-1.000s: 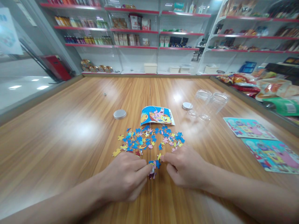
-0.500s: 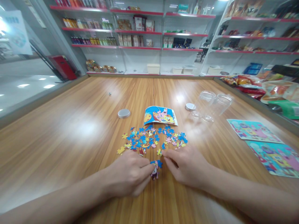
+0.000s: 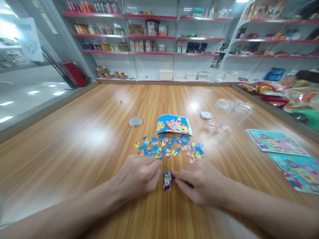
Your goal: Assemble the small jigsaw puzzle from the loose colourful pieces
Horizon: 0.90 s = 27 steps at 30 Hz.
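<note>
A small cluster of joined jigsaw pieces (image 3: 166,183), showing a cartoon face, lies before me on the wooden table. My right hand (image 3: 200,181) pinches a blue puzzle piece (image 3: 172,175) at the cluster's upper right edge. To the left, my left hand (image 3: 141,172) is closed, its fingertips at the near edge of the loose puzzle pieces (image 3: 171,146); whatever it may hold is hidden. Those blue, yellow and pink pieces are scattered beyond both hands. Behind them stands a curved picture sheet (image 3: 174,124) with cartoon figures.
A silver lid (image 3: 136,122) lies left of the picture sheet, another lid (image 3: 206,115) to its right. Two clear jars (image 3: 239,114) stand close by. Two cartoon picture sheets (image 3: 277,142) lie at the right. Bagged goods (image 3: 269,91) sit beyond the table's right edge.
My left hand has left the joined cluster and moved up to the loose pieces. My right hand has come down to the cluster's right edge. The camera view has shifted slightly.
</note>
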Each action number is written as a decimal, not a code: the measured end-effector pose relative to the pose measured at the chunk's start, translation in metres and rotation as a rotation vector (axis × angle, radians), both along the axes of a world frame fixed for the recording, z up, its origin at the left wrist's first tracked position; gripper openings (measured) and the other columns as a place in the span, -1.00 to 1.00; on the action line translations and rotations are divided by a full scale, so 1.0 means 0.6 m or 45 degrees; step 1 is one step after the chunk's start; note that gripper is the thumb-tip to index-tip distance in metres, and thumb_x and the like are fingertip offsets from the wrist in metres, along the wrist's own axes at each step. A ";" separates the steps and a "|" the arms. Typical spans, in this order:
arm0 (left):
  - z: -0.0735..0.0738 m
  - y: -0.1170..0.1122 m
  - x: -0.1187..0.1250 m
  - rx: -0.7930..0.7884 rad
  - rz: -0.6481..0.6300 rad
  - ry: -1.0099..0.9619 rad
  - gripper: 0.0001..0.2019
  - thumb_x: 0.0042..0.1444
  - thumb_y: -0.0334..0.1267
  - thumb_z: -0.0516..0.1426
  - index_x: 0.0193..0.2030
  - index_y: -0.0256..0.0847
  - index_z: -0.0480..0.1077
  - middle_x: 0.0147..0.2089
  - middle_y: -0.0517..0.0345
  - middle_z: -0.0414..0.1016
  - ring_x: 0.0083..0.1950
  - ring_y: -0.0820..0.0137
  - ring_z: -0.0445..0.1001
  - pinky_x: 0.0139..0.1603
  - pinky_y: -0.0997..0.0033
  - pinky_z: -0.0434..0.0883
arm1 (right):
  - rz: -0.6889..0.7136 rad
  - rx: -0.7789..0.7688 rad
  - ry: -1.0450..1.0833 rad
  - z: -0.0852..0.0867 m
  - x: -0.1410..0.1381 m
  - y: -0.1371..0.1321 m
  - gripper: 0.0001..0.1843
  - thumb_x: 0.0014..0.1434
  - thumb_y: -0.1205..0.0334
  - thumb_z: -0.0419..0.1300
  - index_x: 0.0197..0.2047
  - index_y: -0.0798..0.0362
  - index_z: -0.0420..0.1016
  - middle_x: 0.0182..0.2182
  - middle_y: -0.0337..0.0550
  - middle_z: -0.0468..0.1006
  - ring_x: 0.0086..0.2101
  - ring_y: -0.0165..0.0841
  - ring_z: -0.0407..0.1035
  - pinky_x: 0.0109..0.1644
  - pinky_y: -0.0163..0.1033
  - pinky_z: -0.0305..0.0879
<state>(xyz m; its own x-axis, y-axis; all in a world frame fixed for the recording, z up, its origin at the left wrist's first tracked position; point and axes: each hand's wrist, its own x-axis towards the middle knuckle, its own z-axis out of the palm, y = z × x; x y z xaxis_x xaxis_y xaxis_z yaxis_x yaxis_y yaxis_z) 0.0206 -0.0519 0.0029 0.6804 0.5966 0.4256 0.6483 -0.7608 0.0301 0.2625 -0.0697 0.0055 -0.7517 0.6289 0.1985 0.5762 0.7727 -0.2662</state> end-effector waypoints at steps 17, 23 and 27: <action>0.001 0.010 0.009 -0.066 0.139 0.025 -0.74 0.29 -0.34 0.03 0.05 -0.27 0.42 0.03 -0.08 0.43 0.06 0.13 0.43 0.09 0.02 0.49 | -0.405 0.079 0.171 -0.002 -0.006 0.008 -0.76 0.25 0.32 0.09 -0.05 0.08 0.50 -0.22 -0.02 0.48 -0.15 -0.17 0.36 -0.09 -0.07 0.30; -0.006 0.013 0.011 -0.140 -0.090 -0.016 -0.72 0.26 -0.45 0.04 0.07 -0.36 0.42 0.00 -0.11 0.44 0.09 0.15 0.37 0.15 0.04 0.47 | -0.369 0.090 0.202 0.002 -0.009 0.004 -0.71 0.22 0.33 0.15 0.00 0.06 0.50 -0.10 0.04 0.41 -0.08 -0.13 0.29 0.01 0.03 0.32; -0.008 0.013 0.010 -0.117 -0.127 -0.062 -0.71 0.24 -0.47 0.05 0.07 -0.39 0.42 0.02 -0.12 0.45 0.11 0.15 0.39 0.16 0.04 0.48 | -0.391 0.117 0.187 0.002 -0.011 0.004 -0.69 0.21 0.30 0.17 0.03 0.04 0.51 0.03 0.10 0.38 0.04 -0.05 0.25 0.11 0.13 0.28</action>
<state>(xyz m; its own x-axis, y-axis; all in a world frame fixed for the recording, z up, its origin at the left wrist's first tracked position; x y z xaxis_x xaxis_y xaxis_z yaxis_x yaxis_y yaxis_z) 0.0268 -0.0443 -0.0017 0.7182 0.5651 0.4061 0.5658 -0.8139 0.1319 0.2562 -0.0674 0.0067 -0.4892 0.7958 0.3568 0.7465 0.5936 -0.3006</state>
